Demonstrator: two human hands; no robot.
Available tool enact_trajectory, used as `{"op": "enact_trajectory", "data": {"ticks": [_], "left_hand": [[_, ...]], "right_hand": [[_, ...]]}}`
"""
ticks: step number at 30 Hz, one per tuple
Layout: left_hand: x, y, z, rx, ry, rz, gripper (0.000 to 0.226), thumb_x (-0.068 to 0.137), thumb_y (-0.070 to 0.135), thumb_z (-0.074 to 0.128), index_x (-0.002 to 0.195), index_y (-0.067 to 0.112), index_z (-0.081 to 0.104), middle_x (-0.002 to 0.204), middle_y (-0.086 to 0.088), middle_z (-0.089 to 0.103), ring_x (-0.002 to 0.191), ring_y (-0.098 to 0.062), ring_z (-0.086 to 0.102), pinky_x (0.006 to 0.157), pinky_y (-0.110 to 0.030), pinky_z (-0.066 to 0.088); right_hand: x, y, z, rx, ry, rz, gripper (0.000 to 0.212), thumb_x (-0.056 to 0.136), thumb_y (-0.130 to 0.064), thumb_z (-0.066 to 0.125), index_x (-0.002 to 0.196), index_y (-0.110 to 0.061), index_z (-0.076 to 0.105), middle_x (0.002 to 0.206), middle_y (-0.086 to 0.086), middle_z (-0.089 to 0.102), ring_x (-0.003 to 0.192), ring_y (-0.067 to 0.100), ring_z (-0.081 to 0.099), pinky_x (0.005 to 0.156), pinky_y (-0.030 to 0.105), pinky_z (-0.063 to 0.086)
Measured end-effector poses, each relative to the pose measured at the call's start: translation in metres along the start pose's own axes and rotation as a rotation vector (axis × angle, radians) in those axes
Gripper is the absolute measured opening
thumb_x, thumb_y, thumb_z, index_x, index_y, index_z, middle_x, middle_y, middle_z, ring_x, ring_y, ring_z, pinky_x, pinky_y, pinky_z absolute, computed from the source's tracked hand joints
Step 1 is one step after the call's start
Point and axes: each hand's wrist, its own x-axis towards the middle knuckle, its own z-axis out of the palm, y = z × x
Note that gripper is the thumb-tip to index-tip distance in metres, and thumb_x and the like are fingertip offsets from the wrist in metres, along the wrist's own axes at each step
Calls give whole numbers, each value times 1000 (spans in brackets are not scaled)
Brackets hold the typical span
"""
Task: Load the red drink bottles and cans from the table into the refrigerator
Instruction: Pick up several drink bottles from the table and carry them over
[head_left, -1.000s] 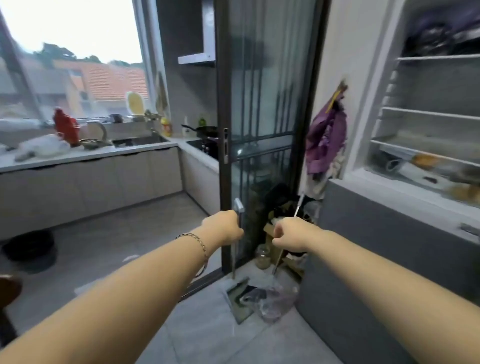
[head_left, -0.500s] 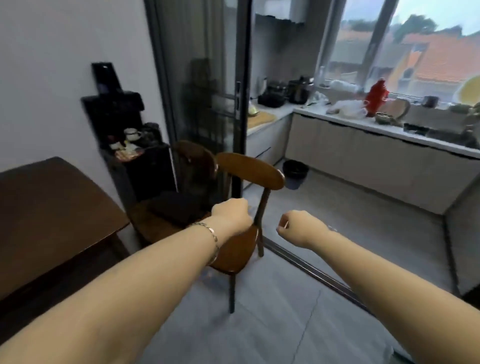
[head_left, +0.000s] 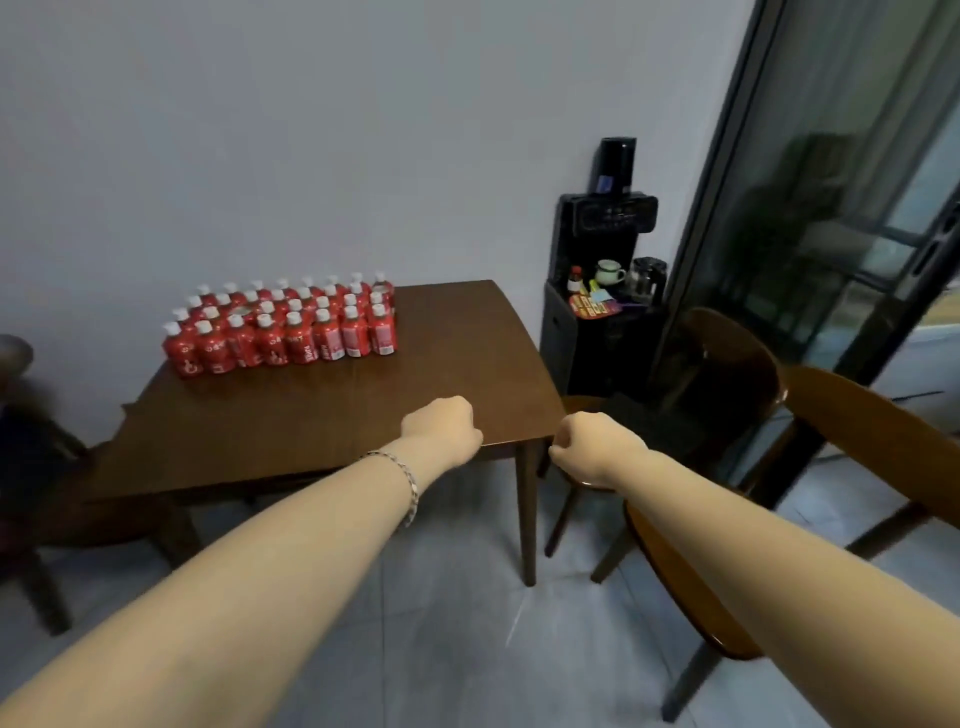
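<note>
No grab yet: left hand (head_left: 441, 423) and right hand (head_left: 592, 448) are empty fists at the table (head_left: 311, 415) corner; next is probably reaching across for the red bottles (head_left: 280, 330).

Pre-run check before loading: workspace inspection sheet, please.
Surface: dark brown wooden table, against a grey wall.
Job's things: red plastic drink bottles with white caps, upright, packed in rows at the table's far left; refrigerator not in view.
Clutter: pale ceramic mug and small items on the black cabinet beside the table.
Hands: left hand and right hand, fingers curled, holding nothing.
Cables: nothing seen.
Surroundings: brown wooden chairs, dark-framed glass sliding door, grey tiled floor.
</note>
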Motion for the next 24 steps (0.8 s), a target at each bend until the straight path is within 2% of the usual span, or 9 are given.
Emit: {"op": "enact_trajectory", "data": {"ticks": [4, 9, 12, 14, 19, 24], "left_hand": [[42, -62, -23, -35, 43, -93, 21, 94, 28, 47, 103, 17, 62, 104, -2, 64, 92, -21, 61, 75, -30, 49], [102, -123, -46, -57, 124, -94, 16, 94, 25, 47, 99, 19, 61, 99, 1, 64, 84, -16, 60, 60, -25, 45], [144, -155, -55, -86, 179, -110, 15, 93, 24, 48, 101, 21, 60, 101, 1, 62, 88, -17, 59, 71, -29, 49], [174, -174, -57, -105, 206, -117, 16, 93, 24, 49, 105, 21, 58, 105, 2, 61, 91, -17, 59, 73, -28, 49], [259, -210, -52, -136, 217, -205, 35, 93, 27, 51, 127, 22, 50, 129, -2, 50, 105, -20, 57, 79, -30, 52], [344, -235, -40, -264, 253, -378, 41, 89, 29, 56, 129, 23, 47, 137, -5, 39, 114, -23, 51, 88, -33, 49]], "right_hand": [[65, -60, 7, 2, -9, -73, 29, 92, -29, 49, 113, -13, 59, 110, 6, 63, 97, 24, 60, 82, 34, 51], [148, -113, 6, 26, 11, -107, 30, 93, -28, 50, 118, -13, 58, 113, 8, 63, 99, 24, 60, 86, 33, 51], [199, -136, 8, 57, 20, -121, 29, 94, -27, 51, 119, -14, 57, 115, 7, 62, 99, 22, 60, 79, 27, 49], [233, -149, 12, 59, 7, -135, 28, 94, -26, 51, 119, -15, 57, 116, 6, 62, 100, 21, 60, 78, 26, 48], [329, -162, 19, 17, -53, -182, 33, 92, -27, 50, 124, -19, 54, 125, 9, 52, 107, 25, 57, 94, 36, 48], [430, -162, 28, 7, -99, -234, 43, 92, -31, 50, 134, -25, 43, 135, 11, 37, 112, 29, 55, 97, 38, 47]]}}
